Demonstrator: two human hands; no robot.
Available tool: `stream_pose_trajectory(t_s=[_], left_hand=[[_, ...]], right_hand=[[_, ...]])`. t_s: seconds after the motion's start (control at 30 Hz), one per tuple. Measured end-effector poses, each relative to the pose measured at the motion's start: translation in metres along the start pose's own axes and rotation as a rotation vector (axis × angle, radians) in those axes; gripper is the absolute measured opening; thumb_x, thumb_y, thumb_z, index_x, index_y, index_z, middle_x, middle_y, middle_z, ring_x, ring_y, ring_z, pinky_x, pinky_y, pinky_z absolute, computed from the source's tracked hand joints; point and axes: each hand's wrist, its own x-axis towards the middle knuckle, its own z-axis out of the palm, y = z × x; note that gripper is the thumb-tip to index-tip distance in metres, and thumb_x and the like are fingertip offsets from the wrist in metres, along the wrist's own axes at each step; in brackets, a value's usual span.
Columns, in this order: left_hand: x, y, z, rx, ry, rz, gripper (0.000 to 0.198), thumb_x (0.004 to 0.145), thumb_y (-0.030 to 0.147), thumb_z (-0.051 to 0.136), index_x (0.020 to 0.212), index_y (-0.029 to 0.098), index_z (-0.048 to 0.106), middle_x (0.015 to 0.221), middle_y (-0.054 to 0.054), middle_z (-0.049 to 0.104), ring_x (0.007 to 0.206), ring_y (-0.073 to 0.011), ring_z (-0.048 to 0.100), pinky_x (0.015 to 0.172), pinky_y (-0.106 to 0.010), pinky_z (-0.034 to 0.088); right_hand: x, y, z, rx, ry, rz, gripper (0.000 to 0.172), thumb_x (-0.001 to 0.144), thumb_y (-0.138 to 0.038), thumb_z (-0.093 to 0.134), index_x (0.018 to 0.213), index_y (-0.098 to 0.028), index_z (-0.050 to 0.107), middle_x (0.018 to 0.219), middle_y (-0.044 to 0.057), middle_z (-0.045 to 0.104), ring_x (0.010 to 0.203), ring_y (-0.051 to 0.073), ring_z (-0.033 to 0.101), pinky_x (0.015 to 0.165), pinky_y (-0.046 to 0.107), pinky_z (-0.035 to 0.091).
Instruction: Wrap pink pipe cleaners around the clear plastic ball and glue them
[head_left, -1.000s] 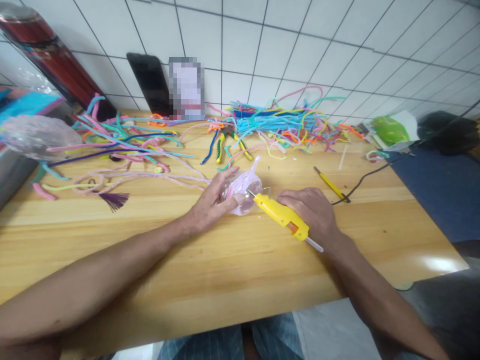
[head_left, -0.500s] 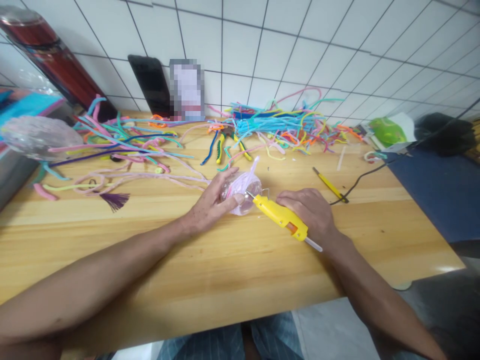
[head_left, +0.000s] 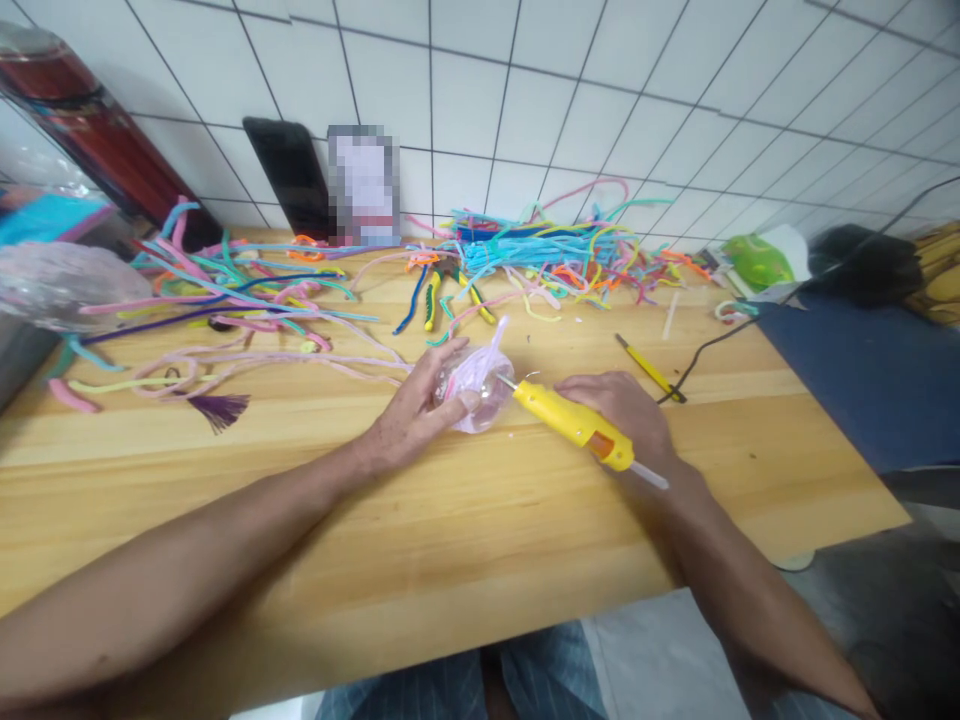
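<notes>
My left hand (head_left: pixel 420 405) is closed around a clear plastic ball-like piece (head_left: pixel 491 395) with a pale lilac pipe cleaner (head_left: pixel 474 368) wound over it; one end of the pipe cleaner sticks up. My right hand (head_left: pixel 622 405) grips a yellow hot glue gun (head_left: pixel 574 420), its handle mostly hidden by the fingers. The gun's metal nozzle points left and sits at the right side of the clear piece; whether it touches, I cannot tell. A translucent glue stick (head_left: pixel 649 476) juts from the gun's rear.
Loose pipe cleaners (head_left: pixel 247 290) and a blue bundle (head_left: pixel 525 250) lie along the wall. Yellow-handled pliers (head_left: pixel 433 300), a yellow craft knife (head_left: pixel 649 367) and a black cable (head_left: pixel 709 345) are on the table. A red thermos (head_left: pixel 97 130) and a black phone (head_left: pixel 289 175) stand at the back.
The glue gun has turned a little flatter, and its nozzle has drawn back from over the clear piece to its right side. The whole view has shifted slightly.
</notes>
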Motion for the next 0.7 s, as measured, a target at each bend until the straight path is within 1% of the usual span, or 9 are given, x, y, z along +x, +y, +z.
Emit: stream_pose_trajectory(t_s=[0.1,0.17,0.23,0.3,0.37,0.43,0.53,0.6,0.7], left_hand=[[-0.001,0.003,-0.001,0.017,-0.002,-0.027,0.076,0.099,0.067,0.067,0.162,0.030,0.045,0.167,-0.013,0.050,0.157,-0.0408,0.046,0.132,-0.064,0.035],[-0.002,0.004,-0.002,0.047,-0.011,-0.026,0.076,0.100,0.067,0.066,0.163,0.030,0.044,0.168,-0.013,0.049,0.158,-0.0414,0.044,0.132,-0.065,0.036],[-0.003,0.004,-0.003,0.097,-0.027,-0.008,0.075,0.100,0.065,0.067,0.163,0.031,0.044,0.166,-0.013,0.051,0.156,-0.0413,0.047,0.131,-0.066,0.037],[-0.003,0.003,-0.003,0.146,-0.043,0.032,0.074,0.100,0.063,0.068,0.163,0.031,0.043,0.165,-0.013,0.052,0.154,-0.0411,0.049,0.131,-0.066,0.038],[-0.004,0.001,-0.003,0.187,-0.046,0.056,0.073,0.100,0.060,0.067,0.162,0.031,0.043,0.163,-0.014,0.053,0.152,-0.0410,0.051,0.130,-0.066,0.039],[-0.004,0.001,-0.002,0.216,-0.043,0.074,0.071,0.101,0.058,0.067,0.162,0.031,0.043,0.162,-0.013,0.054,0.151,-0.0407,0.052,0.129,-0.066,0.041],[-0.005,0.001,-0.002,0.267,-0.033,0.120,0.068,0.102,0.054,0.065,0.162,0.031,0.043,0.162,-0.014,0.055,0.151,-0.0398,0.053,0.128,-0.065,0.043],[-0.005,0.002,-0.002,0.315,-0.033,0.147,0.067,0.103,0.054,0.063,0.161,0.029,0.043,0.162,-0.015,0.055,0.152,-0.0397,0.053,0.128,-0.064,0.044],[-0.005,0.005,-0.003,0.372,-0.048,0.166,0.066,0.103,0.053,0.061,0.161,0.026,0.043,0.161,-0.016,0.055,0.152,-0.0397,0.053,0.127,-0.063,0.046]], right_hand=[[-0.003,0.020,-0.021,-0.006,0.152,0.252,0.022,0.102,-0.039,0.067,0.115,-0.025,0.077,0.116,0.009,0.085,0.105,0.029,0.080,0.092,0.044,0.062],[-0.006,0.045,-0.040,-0.032,0.219,0.464,0.025,0.096,-0.042,0.074,0.113,-0.024,0.078,0.112,0.009,0.084,0.097,0.029,0.079,0.085,0.043,0.062],[-0.013,0.075,-0.060,-0.049,0.170,0.706,0.031,0.091,-0.045,0.075,0.109,-0.021,0.080,0.104,0.010,0.084,0.090,0.030,0.077,0.080,0.042,0.060],[-0.023,0.105,-0.075,-0.084,0.103,0.921,0.034,0.088,-0.044,0.075,0.107,-0.018,0.082,0.105,0.012,0.084,0.095,0.031,0.076,0.084,0.043,0.058],[-0.034,0.129,-0.084,-0.146,0.083,1.109,0.036,0.086,-0.044,0.075,0.105,-0.014,0.082,0.102,0.014,0.083,0.095,0.031,0.075,0.086,0.043,0.056],[-0.045,0.147,-0.086,-0.167,0.081,1.205,0.035,0.085,-0.043,0.074,0.102,-0.013,0.081,0.100,0.016,0.082,0.094,0.031,0.074,0.086,0.042,0.054],[-0.059,0.164,-0.081,-0.173,0.085,1.270,0.031,0.082,-0.040,0.076,0.095,-0.013,0.081,0.093,0.015,0.082,0.090,0.030,0.073,0.084,0.042,0.055],[-0.066,0.171,-0.076,-0.170,0.096,1.306,0.028,0.079,-0.038,0.077,0.093,-0.014,0.080,0.090,0.015,0.081,0.088,0.030,0.072,0.082,0.041,0.055],[-0.075,0.179,-0.073,-0.130,0.117,1.309,0.029,0.080,-0.036,0.076,0.098,-0.014,0.080,0.094,0.014,0.082,0.090,0.029,0.074,0.082,0.039,0.056]])
